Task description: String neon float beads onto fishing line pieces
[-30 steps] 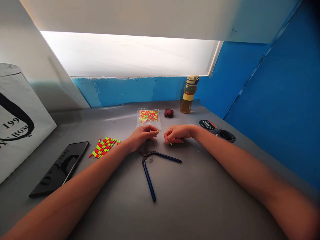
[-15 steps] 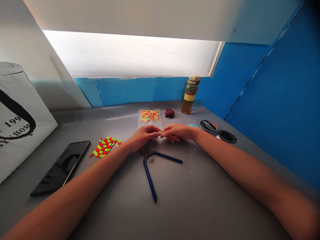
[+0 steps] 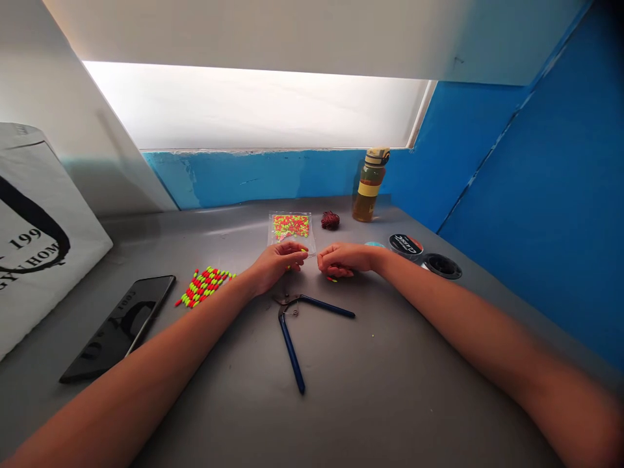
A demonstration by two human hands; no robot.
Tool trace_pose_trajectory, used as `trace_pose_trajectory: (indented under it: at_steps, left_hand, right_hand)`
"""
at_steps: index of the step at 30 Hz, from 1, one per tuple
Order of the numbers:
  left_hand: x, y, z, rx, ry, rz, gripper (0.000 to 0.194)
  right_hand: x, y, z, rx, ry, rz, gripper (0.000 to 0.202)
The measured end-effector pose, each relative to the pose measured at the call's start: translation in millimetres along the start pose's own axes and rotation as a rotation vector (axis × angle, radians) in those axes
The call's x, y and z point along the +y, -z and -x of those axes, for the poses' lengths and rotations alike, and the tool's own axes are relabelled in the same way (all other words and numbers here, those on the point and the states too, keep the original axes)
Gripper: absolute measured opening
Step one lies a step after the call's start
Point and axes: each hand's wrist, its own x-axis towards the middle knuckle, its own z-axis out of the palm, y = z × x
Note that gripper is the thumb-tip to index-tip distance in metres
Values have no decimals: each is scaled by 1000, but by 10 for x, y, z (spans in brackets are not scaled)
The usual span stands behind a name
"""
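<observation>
My left hand (image 3: pixel 279 263) pinches a small yellow-green bead (image 3: pixel 304 251) between thumb and forefinger. A little to its right, my right hand (image 3: pixel 344 259) is closed, its fingertips pressed together on something too small to make out. Small red and yellow beads (image 3: pixel 332 279) show just under the right fingers. Behind the hands lies a clear bag (image 3: pixel 291 226) of red and yellow-green beads. Left of my left forearm, a patch of red and yellow-green beads (image 3: pixel 205 286) lies in rows. Blue-handled pliers (image 3: pixel 292 348) rest spread in front of the hands.
A dark phone (image 3: pixel 119 328) lies at the left, near a white printed bag (image 3: pixel 43 240). Dark red cord (image 3: pixel 330 220) and a bottle (image 3: pixel 369 188) stand at the back. Round spools (image 3: pixel 406 244) lie beyond my right forearm on the grey table (image 3: pixel 390 403).
The hands have moved slightly apart; my left hand has shifted left with a yellow-green bead at its fingertips. The fingertips no longer meet.
</observation>
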Motion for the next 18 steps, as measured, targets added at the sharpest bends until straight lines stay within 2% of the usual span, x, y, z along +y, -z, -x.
trace_pose_trajectory:
  at_steps: [2, 5, 11, 18]
  left_hand:
    - [4, 1, 1, -1, 12, 0, 33]
    - [34, -18, 27, -37, 8, -61, 33]
    - [72, -54, 74, -85, 3, -161, 39]
    - [52, -52, 70, -105, -6, -192, 39]
  right_hand:
    - [-5, -9, 12, 10, -3, -22, 21]
    - [-16, -22, 24, 40, 5, -68, 36]
    - [-12, -38, 28, 85, 24, -126, 31]
    - [11, -40, 21, 97, 30, -81, 30]
